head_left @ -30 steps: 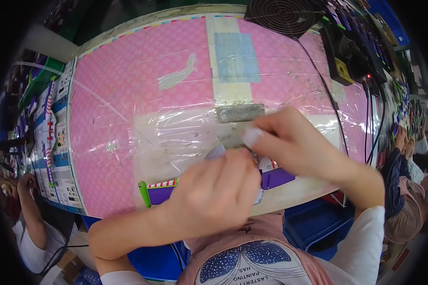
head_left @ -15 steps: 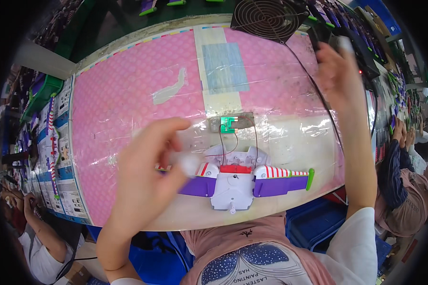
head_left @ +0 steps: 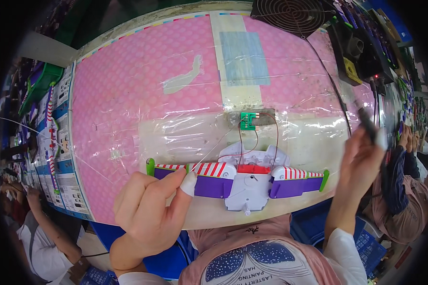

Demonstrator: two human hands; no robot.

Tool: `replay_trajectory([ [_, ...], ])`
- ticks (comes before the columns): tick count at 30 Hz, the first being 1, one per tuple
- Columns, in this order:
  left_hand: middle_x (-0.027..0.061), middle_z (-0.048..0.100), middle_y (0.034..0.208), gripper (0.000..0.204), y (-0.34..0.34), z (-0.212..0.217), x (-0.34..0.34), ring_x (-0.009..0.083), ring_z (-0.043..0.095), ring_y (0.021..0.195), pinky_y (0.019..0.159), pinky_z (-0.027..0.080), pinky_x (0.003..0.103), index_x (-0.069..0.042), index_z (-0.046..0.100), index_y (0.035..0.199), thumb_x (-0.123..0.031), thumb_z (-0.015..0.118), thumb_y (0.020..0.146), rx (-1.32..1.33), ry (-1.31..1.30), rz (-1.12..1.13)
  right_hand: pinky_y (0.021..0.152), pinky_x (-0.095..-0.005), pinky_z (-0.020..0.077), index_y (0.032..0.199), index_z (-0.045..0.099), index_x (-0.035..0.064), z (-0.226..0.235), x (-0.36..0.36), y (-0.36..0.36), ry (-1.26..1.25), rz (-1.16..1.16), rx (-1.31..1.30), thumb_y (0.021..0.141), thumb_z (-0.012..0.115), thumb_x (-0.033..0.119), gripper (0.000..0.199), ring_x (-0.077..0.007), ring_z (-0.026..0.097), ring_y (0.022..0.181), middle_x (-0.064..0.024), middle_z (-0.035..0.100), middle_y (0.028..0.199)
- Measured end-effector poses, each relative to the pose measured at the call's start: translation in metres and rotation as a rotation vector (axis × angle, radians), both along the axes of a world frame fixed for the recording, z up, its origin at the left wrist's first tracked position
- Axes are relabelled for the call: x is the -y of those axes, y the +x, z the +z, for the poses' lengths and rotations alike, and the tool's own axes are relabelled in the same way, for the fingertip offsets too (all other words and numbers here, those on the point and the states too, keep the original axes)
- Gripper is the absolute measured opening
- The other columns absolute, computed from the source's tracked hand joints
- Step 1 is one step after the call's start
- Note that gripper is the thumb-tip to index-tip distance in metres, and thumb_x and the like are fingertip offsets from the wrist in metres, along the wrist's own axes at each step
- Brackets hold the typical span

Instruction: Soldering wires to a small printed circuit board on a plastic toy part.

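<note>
My left hand [head_left: 150, 209], a white cover on its thumb, pinches a thin strand of solder wire [head_left: 213, 148] in front of the left wing. The strand runs up toward a small green circuit board [head_left: 248, 121] lying on a grey patch. Dark red wires lead from the board into a white plastic toy body [head_left: 247, 192] with purple wings and red-striped tops. On the right, my right hand [head_left: 359, 159] grips a soldering iron [head_left: 366, 124] by its dark handle, with motion blurring its tip. The iron is apart from the board.
A black fan [head_left: 294, 15] stands at the back. Beside it is a black iron stand [head_left: 354, 50] with a yellow tray [head_left: 351, 71]; cables run along the right side. A striped wing piece [head_left: 51, 137] lies at the left. Other people sit on both sides.
My right hand has come back from the iron stand toward me with the soldering iron. My left hand has lowered, and the solder strand now shows stretched toward the board. The view has shifted slightly.
</note>
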State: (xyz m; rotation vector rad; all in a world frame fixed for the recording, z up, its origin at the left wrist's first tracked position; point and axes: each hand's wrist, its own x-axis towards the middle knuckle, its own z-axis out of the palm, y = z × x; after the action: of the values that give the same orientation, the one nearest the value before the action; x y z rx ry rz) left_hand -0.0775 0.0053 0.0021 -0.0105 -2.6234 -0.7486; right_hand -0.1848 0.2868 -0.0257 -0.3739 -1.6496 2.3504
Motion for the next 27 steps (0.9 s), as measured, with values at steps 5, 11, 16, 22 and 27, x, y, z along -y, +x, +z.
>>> replay_trajectory([
  [5, 0.0048, 0.048, 0.059, 0.024, 0.003, 0.0, 0.001, 0.0149, 0.046, 0.047, 0.04, 0.033, 0.026, -0.002, 0.066, 0.082, -0.001, 0.076, 0.061, 0.03, 0.009, 0.003, 0.036, -0.0202, 0.0279, 0.08, 0.051, 0.0024, -0.019, 0.033, 0.024, 0.002, 0.304, 0.215, 0.088, 0.052, 0.023, 0.022, -0.0078, 0.038, 0.038, -0.0056, 0.051, 0.058],
  [11, 0.005, 0.05, 0.06, 0.024, 0.001, -0.001, -0.002, 0.015, 0.047, 0.048, 0.041, 0.035, 0.026, -0.001, 0.066, 0.082, -0.002, 0.077, 0.061, 0.045, 0.007, 0.004, 0.036, -0.0197, 0.0289, 0.079, 0.052, 0.0013, -0.017, 0.039, 0.017, 0.046, 0.358, 0.275, 0.087, 0.054, 0.022, 0.023, -0.0082, 0.041, 0.038, -0.0071, 0.053, 0.057],
  [16, 0.0053, 0.051, 0.061, 0.023, 0.0, -0.003, -0.004, 0.0151, 0.048, 0.049, 0.041, 0.035, 0.026, -0.001, 0.066, 0.082, -0.002, 0.076, 0.062, 0.047, 0.008, 0.013, 0.035, -0.0198, 0.0313, 0.081, 0.053, 0.0005, -0.017, 0.038, 0.015, 0.019, 0.418, 0.28, 0.087, 0.056, 0.022, 0.022, -0.009, 0.043, 0.039, -0.0091, 0.056, 0.06],
  [22, 0.0055, 0.051, 0.061, 0.023, -0.001, -0.006, -0.004, 0.0153, 0.048, 0.049, 0.042, 0.035, 0.026, -0.001, 0.065, 0.082, -0.002, 0.076, 0.062, 0.061, -0.006, 0.015, 0.035, -0.0204, 0.0324, 0.082, 0.053, 0.0, -0.018, 0.038, 0.015, 0.012, 0.429, 0.311, 0.087, 0.056, 0.02, 0.021, -0.0094, 0.043, 0.038, -0.0094, 0.056, 0.06],
  [27, 0.0055, 0.051, 0.061, 0.022, 0.001, -0.003, -0.005, 0.0154, 0.048, 0.049, 0.041, 0.035, 0.026, -0.001, 0.065, 0.082, -0.003, 0.076, 0.063, 0.071, -0.017, 0.02, 0.035, -0.0204, 0.0302, 0.082, 0.053, 0.0005, -0.02, 0.036, 0.016, 0.005, 0.411, 0.295, 0.086, 0.056, 0.023, 0.023, -0.0088, 0.042, 0.038, -0.0083, 0.054, 0.058],
])
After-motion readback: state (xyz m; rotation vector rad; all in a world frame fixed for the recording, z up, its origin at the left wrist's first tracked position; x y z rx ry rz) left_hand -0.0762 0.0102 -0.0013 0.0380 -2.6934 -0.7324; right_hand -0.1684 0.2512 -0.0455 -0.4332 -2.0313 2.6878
